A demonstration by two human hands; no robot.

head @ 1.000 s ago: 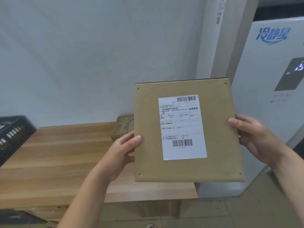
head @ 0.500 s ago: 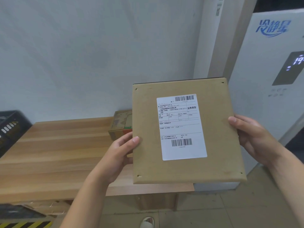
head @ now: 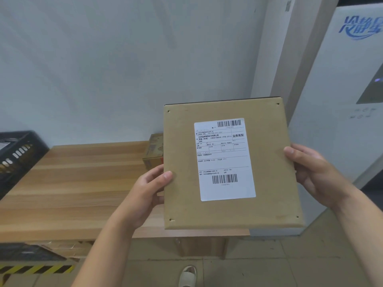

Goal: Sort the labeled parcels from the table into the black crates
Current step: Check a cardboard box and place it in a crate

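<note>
Both the left hand (head: 149, 193) and right hand (head: 317, 175) hold the flat cardboard parcel (head: 269, 162) above the worktop's (head: 72, 183) right end, fingers (head: 165, 177) clamped on its side edges; it looks light, stiff and smooth, so opposite edges suit gripping.

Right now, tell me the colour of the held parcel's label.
White with black print: the rectangular paper label on the flat brown cardboard parcel; head view.
</note>
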